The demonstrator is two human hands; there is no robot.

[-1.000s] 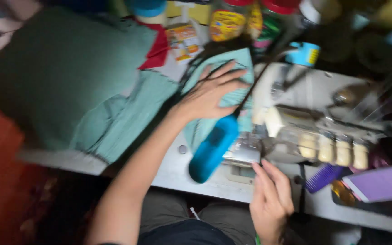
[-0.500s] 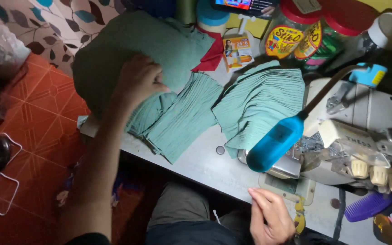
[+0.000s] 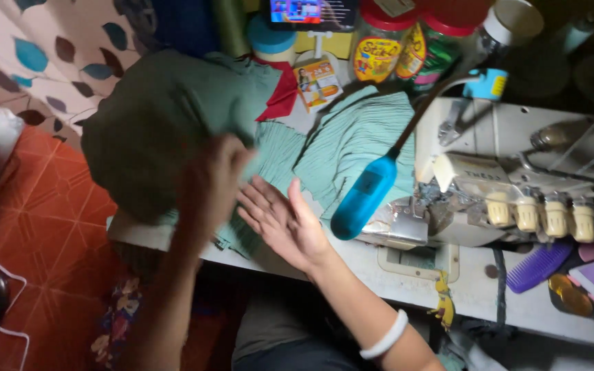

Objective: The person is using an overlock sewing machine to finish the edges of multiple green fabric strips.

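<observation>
Two hands, one dark green cloth pile (image 3: 152,117), two pleated teal fabric pieces (image 3: 359,148). Left hand (image 3: 211,182), blurred, rests on the nearer pleated piece beside the pile; grasp indeterminate. Right hand (image 3: 283,223) palm-up, fingers spread, empty, just right of it.

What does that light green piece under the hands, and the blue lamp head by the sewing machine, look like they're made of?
Light green piece: soft fabric, matte, finely ribbed or pleated by its parallel lines. Blue lamp head: probably smooth plastic, with a slight sheen. The left hand is blurred.
</observation>
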